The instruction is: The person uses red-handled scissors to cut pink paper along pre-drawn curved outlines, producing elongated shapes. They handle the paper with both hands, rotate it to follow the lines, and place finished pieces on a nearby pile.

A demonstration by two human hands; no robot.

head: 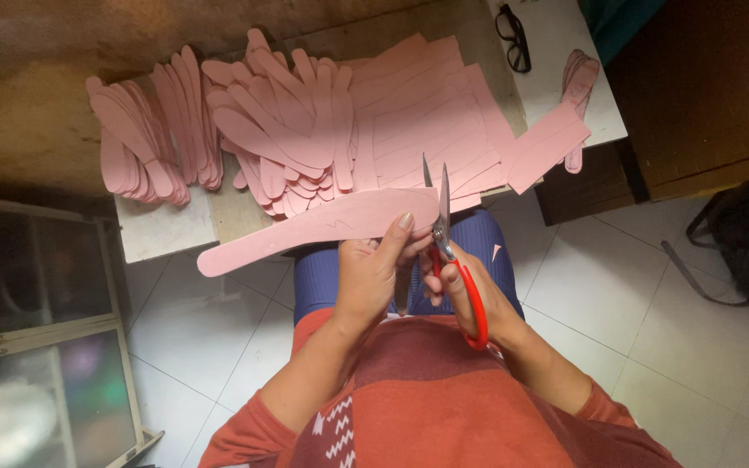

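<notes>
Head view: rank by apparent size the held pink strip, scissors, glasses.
1. Pink strip, held in the left hand, clearly longest.
2. Scissors, in the right hand.
3. Glasses, smallest, though farther from the camera, so less certain.

A long cut-out piece is held by the left hand above the lap, just in front of the table. Scissors are held upright by the right hand, at the piece's right end. On the table, 2 heaps of cut shapes are laid to the left, marked sheets to their right. Eyeglasses are placed at the far right.
</notes>
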